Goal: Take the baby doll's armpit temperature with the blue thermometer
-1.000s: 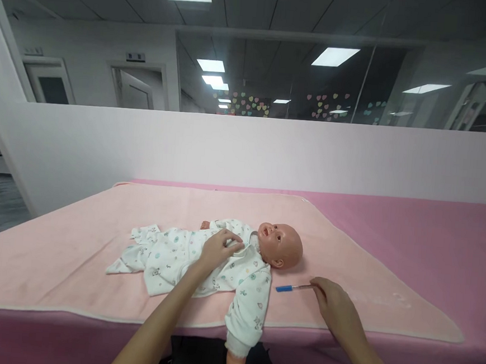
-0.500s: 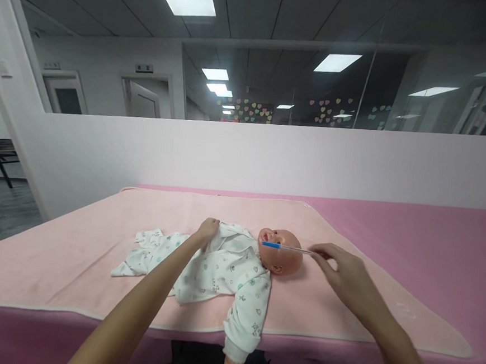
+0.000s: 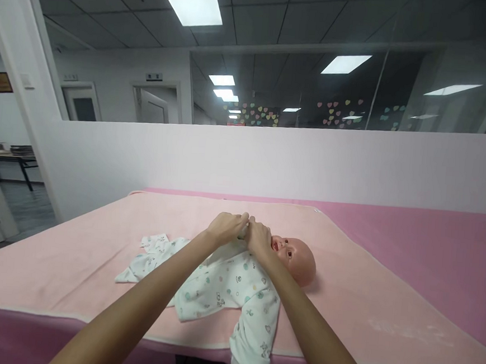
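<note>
A baby doll (image 3: 298,260) lies on its back, head to the right, in a white printed outfit (image 3: 226,284) spread open at the front. Over the far side of its chest, my left hand (image 3: 229,227) is closed on a raised fold of the white cloth. Against its fingertips, my right hand (image 3: 258,236) is closed beside the doll's chin. What my right fingers hold is hidden; the thin clear stick with a blue end, seen earlier, does not show now. One sleeve (image 3: 254,331) hangs over the near table edge.
A peach blanket (image 3: 363,303) lies over the pink table cover (image 3: 431,247). Behind the table stands a white low wall (image 3: 270,161) with glass above it. To the left, a doorway shows a dark desk (image 3: 15,158).
My right hand has moved left from above the doll's head to meet my left hand at the chest. The blue-ended stick has gone out of sight. The camera view has shifted slightly.
</note>
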### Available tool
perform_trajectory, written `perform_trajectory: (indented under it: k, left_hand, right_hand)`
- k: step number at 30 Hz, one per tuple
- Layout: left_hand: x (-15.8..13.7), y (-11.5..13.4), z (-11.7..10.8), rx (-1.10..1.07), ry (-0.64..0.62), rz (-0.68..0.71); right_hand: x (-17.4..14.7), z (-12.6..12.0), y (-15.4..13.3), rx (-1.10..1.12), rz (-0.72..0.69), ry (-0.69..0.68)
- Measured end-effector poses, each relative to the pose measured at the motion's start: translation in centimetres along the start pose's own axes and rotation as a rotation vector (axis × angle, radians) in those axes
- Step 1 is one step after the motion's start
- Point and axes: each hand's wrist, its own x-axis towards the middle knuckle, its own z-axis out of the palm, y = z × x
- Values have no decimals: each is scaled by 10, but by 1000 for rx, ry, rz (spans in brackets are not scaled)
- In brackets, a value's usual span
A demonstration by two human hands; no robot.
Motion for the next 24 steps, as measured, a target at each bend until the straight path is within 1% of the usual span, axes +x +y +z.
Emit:
perform_trajectory:
  k: [3, 6, 9, 12, 14, 16, 17, 18, 19, 20, 21, 22, 23, 24]
  left_hand:
    - [-4, 7, 7, -13, -1, 20]
    - [-11, -1, 11, -72, 34, -24]
    - [-24, -29, 4, -51, 55, -62]
    - [-41, -61, -14, -42, 50, -105]
    - [-54, -72, -29, -110, 46, -149]
    - [-69, -72, -42, -156, 17, -156]
    - [-76, -68, -46, -190, -25, -140]
    - [-82, -63, -48, -241, -97, -117]
    - [-86, -57, -48, -325, -197, -95]
    - [-88, -51, -47, -458, -326, -83]
    - [-86, -46, -43, -580, -428, -81]
    - [-81, -42, -37, -674, -476, -81]
    - [-73, -40, -29, -725, -448, -78]
    - [-61, -38, -19, -721, -338, -72]
  right_hand:
    - [12, 15, 0, 9, -6, -31]
    - [13, 14, 5, -12, -36, -13]
    - [10, -2, 11, -46, -90, 28]
    - [4, -22, 17, -61, -180, 40]
    - [-4, -30, 20, -54, -237, 45]
    - [-16, -33, 25, -39, -301, 57]
    - [-24, -32, 29, -33, -336, 66]
    - [-32, -29, 34, -32, -375, 77]
    - [-40, -26, 39, -34, -415, 89]
    - [-48, -22, 45, -34, -451, 100]
    - [-55, -19, 52, -22, -486, 106]
    - [-60, -16, 58, 8, -515, 105]
    - [-64, -14, 65, 59, -533, 101]
    - [-65, -13, 72, 125, -527, 101]
